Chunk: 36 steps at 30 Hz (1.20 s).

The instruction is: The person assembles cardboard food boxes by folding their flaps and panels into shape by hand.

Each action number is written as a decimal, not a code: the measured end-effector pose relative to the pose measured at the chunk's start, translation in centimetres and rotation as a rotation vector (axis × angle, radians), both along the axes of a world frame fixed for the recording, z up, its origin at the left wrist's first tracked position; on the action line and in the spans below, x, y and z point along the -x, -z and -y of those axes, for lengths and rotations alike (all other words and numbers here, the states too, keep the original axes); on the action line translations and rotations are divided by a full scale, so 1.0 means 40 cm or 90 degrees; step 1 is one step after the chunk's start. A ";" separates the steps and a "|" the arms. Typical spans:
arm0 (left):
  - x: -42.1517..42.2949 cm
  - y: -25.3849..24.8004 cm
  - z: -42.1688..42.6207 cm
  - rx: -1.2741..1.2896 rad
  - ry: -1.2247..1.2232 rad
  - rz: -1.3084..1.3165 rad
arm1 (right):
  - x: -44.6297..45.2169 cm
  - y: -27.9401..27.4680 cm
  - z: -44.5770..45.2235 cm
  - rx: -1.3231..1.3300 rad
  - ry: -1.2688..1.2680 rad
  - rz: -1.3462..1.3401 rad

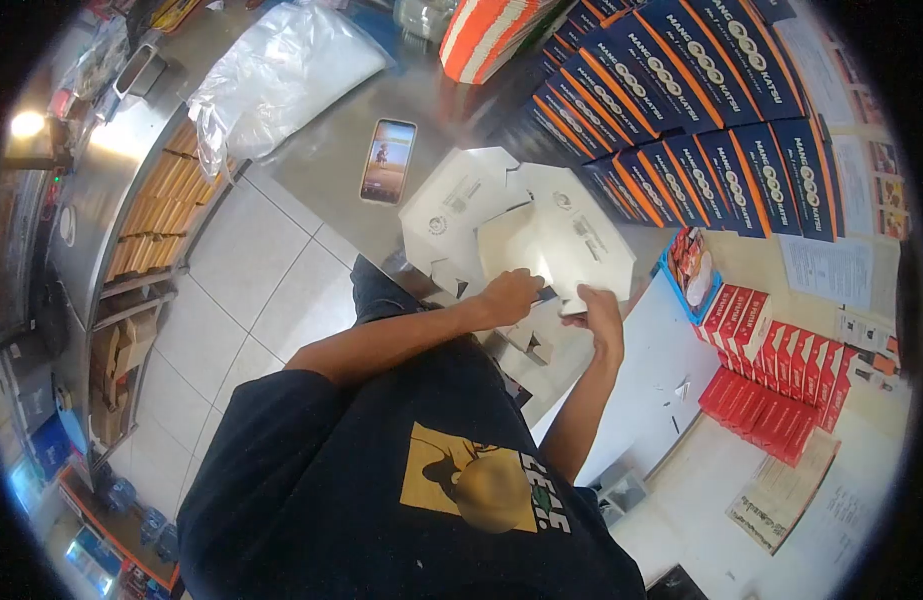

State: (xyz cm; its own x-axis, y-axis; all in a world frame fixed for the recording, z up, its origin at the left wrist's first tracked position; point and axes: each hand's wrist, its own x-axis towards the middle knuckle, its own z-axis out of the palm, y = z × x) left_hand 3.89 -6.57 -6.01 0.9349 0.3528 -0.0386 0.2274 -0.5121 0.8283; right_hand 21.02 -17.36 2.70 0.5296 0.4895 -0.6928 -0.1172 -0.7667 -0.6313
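A pale cardboard box, partly folded and with small printing on its panel, lies at the counter edge close to my body. My right hand pinches its near edge, thumb on top and fingers underneath. On the near flaps, my left hand is closed with its fingers curled against the cardboard. A second flat piece of the same printed cardboard sits to the left, partly overlapped. Beneath my hands, more cut cardboard flaps show, partly hidden by my forearms.
A lit phone lies on the steel counter, near a clear plastic bag. Stacked dark blue and orange boxes fill the upper right. Red boxes stand at right. A steel shelf unit is across the tiled floor.
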 end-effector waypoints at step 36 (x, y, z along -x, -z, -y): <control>0.142 -0.191 -0.377 -0.160 -0.265 0.176 | 0.130 -0.182 -0.068 -0.121 -0.191 0.683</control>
State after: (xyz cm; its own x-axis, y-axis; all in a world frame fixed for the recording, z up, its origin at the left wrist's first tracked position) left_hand -1.79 8.52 1.62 0.6776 0.6614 0.3217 0.2446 -0.6151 0.7495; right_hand 15.82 -14.62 9.98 0.6498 0.7455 0.1486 0.7279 -0.5539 -0.4041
